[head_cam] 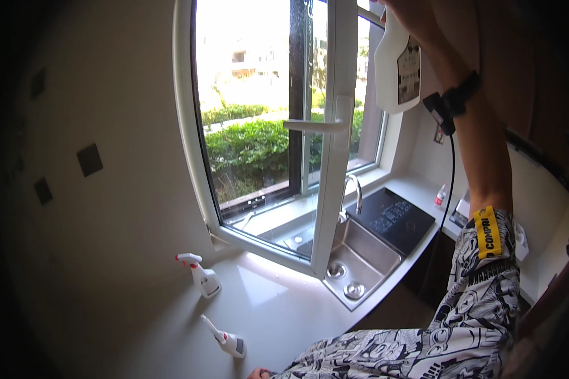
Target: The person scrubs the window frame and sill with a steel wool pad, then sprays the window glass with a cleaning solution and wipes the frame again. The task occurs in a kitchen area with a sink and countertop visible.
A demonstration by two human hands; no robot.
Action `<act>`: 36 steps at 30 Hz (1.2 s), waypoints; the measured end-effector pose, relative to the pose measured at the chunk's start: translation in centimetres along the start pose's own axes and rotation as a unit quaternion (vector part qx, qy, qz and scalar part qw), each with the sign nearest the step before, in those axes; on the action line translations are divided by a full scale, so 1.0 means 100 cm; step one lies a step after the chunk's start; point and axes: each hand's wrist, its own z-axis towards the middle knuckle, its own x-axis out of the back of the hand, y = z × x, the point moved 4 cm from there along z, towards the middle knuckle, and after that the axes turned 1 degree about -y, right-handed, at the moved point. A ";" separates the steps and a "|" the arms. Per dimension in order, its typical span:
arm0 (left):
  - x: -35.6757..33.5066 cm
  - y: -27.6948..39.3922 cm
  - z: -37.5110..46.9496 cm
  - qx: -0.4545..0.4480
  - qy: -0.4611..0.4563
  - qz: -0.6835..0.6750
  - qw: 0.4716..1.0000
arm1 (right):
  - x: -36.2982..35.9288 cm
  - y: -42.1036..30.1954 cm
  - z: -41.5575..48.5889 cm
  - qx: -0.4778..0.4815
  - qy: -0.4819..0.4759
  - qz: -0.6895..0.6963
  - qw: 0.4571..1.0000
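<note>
My right hand (pixel 410 12) is raised at the top edge of the view, wrapped around the upper part of a white plastic bottle (pixel 388 76) with a dark label. Its top is cut off by the picture's edge. Left of the bottle stands a white-framed window sash (pixel 320 199), swung inward, with a lever handle (pixel 315 125); drops and streaks show on its glass. Only a small part of my left hand (pixel 260 373) shows at the bottom edge, by the pale countertop (pixel 275 312); its fingers are mostly hidden.
Two white spray bottles (pixel 206 279) (pixel 230 343) stand on the countertop at the left. Below the sash's free corner is a stainless steel sink (pixel 372 256) with a chrome faucet (pixel 357 192). A black panel (pixel 391 220) lies beside it. A black cable (pixel 451 180) hangs from my right wrist.
</note>
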 end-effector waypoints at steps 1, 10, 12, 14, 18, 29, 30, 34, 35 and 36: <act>0.013 0.006 0.000 -0.019 -0.020 -0.071 0.997 | -0.002 0.006 -0.018 -0.003 -0.011 -0.005 1.000; 0.053 0.143 -0.060 -0.040 0.121 -0.015 0.992 | -0.017 0.018 -0.187 -0.035 -0.110 0.036 0.993; 0.055 0.160 -0.067 -0.029 0.115 0.000 0.993 | -0.004 0.002 -0.231 -0.053 -0.130 0.104 0.985; 0.052 0.176 -0.075 -0.031 0.122 -0.010 0.992 | 0.012 -0.020 -0.283 -0.088 -0.149 0.235 0.956; 0.050 0.193 -0.084 -0.017 0.129 -0.010 0.991 | 0.047 -0.079 -0.393 -0.195 -0.187 0.507 0.819; 0.047 0.199 -0.080 0.002 0.093 -0.142 0.985 | 0.073 -0.178 -0.572 -0.221 -0.393 0.477 0.754; 0.046 0.199 -0.081 0.011 0.086 -0.148 0.985 | 0.070 -0.181 -0.580 -0.216 -0.400 0.466 0.759; 0.033 0.200 -0.087 0.014 0.081 -0.170 0.982 | 0.057 -0.188 -0.615 -0.192 -0.419 0.440 0.771; 0.031 0.201 -0.090 0.007 0.088 -0.162 0.983 | 0.055 -0.189 -0.621 -0.183 -0.416 0.438 0.776; 0.028 0.200 -0.093 0.003 0.091 -0.161 0.983 | 0.053 -0.192 -0.627 -0.172 -0.431 0.431 0.774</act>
